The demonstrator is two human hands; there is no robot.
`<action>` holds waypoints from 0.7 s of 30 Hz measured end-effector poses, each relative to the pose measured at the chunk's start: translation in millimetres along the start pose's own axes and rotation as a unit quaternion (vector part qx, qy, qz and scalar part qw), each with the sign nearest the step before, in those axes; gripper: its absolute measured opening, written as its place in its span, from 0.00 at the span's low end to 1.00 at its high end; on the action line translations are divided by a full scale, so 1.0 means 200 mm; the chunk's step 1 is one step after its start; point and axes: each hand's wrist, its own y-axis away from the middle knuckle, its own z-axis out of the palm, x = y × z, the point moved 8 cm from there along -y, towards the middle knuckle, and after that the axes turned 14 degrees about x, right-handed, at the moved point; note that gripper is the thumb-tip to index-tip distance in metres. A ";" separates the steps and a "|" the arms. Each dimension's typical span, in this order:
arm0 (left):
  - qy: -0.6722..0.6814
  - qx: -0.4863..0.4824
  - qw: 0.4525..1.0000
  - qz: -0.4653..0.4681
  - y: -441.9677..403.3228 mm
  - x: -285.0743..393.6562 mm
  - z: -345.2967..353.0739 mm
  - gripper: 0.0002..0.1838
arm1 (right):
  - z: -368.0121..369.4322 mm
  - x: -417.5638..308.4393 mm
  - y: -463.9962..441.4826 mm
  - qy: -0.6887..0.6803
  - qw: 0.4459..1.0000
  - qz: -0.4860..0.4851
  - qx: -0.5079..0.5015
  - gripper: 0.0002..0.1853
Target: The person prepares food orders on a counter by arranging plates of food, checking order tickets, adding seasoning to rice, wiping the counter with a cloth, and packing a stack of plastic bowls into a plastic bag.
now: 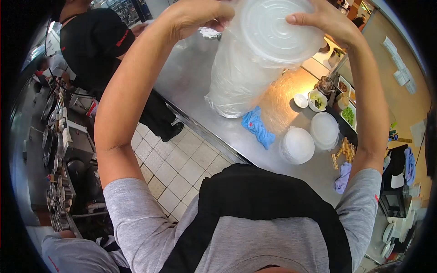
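A tall stack of round translucent plastic lids (281, 28) rises towards me from the steel counter, wrapped in a clear plastic bag (241, 77). My right hand (325, 20) grips the rim of the stack, its thumb lying on the top lid and its other fingers partly hidden. On the opposite side, my left hand (202, 17) is closed with curled fingers at the bag's edge and seems to pinch the film. A blue cloth (258, 127) lies crumpled by the foot of the bag.
Lidded white tubs (297, 145) stand on the steel counter (182, 73). Towards the right are a small white bowl (300, 100), a bowl of greens (317, 100), chopped scallions (348, 115) and a purple cloth (342, 178). A co-worker in black (93, 43) stands at left.
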 end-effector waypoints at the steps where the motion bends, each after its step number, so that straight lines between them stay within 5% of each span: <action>1: 0.012 0.013 1.000 0.013 0.00 -0.01 -0.01 0.29 | 0.02 0.02 -0.04 0.003 1.000 -0.017 -0.022 0.25; 4: -0.002 0.040 0.999 0.014 -0.01 -0.01 -0.02 0.28 | 0.10 -0.07 -0.06 0.017 0.992 -0.099 -0.080 0.24; 7: -0.045 0.045 0.998 0.008 -0.01 0.00 -0.05 0.28 | 0.26 -0.01 -0.13 -0.008 0.983 -0.132 -0.131 0.34; 10: -0.191 0.032 0.979 0.055 0.07 0.15 -0.02 0.28 | 0.49 0.06 -0.12 -0.113 0.945 -0.074 -0.298 0.37; 14: -0.134 0.004 0.990 0.054 0.09 0.15 -0.01 0.30 | 0.66 0.10 -0.19 0.072 0.953 -0.215 -0.200 0.34; 18: -0.175 0.060 0.982 0.024 0.05 0.09 -0.08 0.32 | 0.48 -0.11 -0.08 0.219 0.861 -0.441 0.126 0.28; 21: -0.011 0.111 0.994 0.003 0.05 0.07 -0.08 0.31 | 0.22 -0.09 0.01 0.190 0.859 -0.424 0.216 0.21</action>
